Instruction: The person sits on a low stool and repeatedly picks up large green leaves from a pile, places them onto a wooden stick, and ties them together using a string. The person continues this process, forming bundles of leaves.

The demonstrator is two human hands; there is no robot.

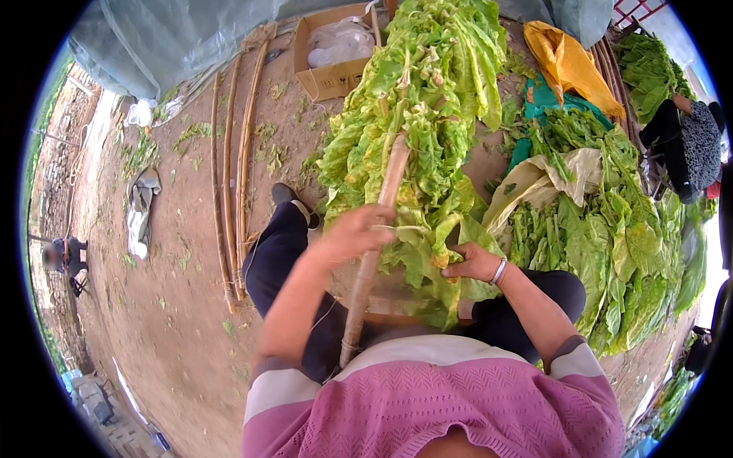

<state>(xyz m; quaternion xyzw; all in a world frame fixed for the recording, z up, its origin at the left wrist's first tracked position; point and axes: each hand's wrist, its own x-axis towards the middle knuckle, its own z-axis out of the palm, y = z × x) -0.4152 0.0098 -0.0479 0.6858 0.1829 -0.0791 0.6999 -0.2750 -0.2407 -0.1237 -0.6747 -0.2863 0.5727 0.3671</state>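
A wooden pole point(362, 286) runs from my lap forward into a long heap of large green and yellowing leaves point(418, 109), which look like tobacco leaves and hang on both sides of it. My left hand point(356, 232), blurred, is at the pole, its fingers by a pale leaf stem that crosses the wood; its exact hold cannot be told. To the right of the pole, my right hand point(472, 262), with a metal bracelet at the wrist, grips a yellow-green leaf point(446, 236). A thin string shows near the pole's lower end.
Loose leaves point(607, 252) are piled at right beside a beige cloth point(544, 177) and an orange sack point(567, 63). Several poles point(229, 189) lie on the ground at left. A cardboard box point(332, 86) holds plastic. One person sits far right point(696, 137), another far left point(71, 255).
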